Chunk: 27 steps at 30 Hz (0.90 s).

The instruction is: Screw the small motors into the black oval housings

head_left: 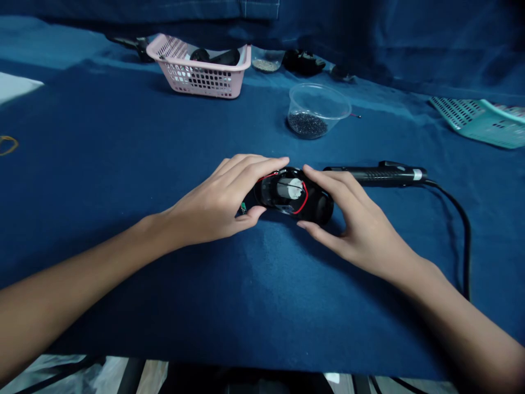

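Observation:
A black open casing (pixel 292 198) lies on the blue cloth at the middle, with a white cylindrical part and red and black wires inside it. My left hand (pixel 223 200) grips its left end, fingers over the top and thumb underneath, beside a small green board. From the right, my right hand (pixel 348 219) holds the other end between fingers and thumb.
A black corded electric tool (pixel 381 175) lies just behind my right hand, its cable (pixel 465 235) curving to the front right. A clear cup of small dark screws (pixel 315 109) stands behind. A pink basket (pixel 197 65) sits at the back, a teal basket (pixel 479 120) at far right.

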{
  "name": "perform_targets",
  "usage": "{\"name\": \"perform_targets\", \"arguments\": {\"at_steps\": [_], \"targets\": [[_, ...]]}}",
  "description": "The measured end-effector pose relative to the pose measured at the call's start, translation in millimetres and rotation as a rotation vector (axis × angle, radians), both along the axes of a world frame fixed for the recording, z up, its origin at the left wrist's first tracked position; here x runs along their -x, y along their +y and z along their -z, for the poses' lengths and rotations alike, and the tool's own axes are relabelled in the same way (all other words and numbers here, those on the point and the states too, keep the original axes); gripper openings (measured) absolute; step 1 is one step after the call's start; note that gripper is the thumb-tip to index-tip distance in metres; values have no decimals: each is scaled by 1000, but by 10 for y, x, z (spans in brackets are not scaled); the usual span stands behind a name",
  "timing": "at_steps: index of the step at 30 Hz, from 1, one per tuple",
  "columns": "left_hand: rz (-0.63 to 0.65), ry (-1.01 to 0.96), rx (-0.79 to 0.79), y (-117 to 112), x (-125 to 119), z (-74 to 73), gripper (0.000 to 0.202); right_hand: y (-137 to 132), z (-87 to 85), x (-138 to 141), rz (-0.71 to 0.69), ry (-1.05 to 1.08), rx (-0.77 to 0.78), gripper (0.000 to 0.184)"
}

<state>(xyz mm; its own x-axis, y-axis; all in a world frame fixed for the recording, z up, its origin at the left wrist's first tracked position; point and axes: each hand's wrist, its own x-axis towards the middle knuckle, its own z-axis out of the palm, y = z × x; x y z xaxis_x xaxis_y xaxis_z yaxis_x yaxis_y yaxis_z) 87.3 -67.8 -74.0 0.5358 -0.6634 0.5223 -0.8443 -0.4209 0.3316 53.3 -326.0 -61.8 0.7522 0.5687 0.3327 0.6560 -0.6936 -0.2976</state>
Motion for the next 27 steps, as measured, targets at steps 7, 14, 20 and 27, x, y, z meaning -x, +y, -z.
{"name": "perform_targets", "arguments": {"at_steps": [7,14,20,27], "targets": [[17,-22,-4,-1,5,-20,70,14,-3,8,12,-22,13,78],[10,-74,3,-10,54,-44,71,9,-4,4,17,-62,26,83],[8,-57,0,-8,37,-33,72,6,4,11,18,-82,28,83],[-22,111,59,-8,-1,37,78,3,-12,35,30,-113,29,85]]}}
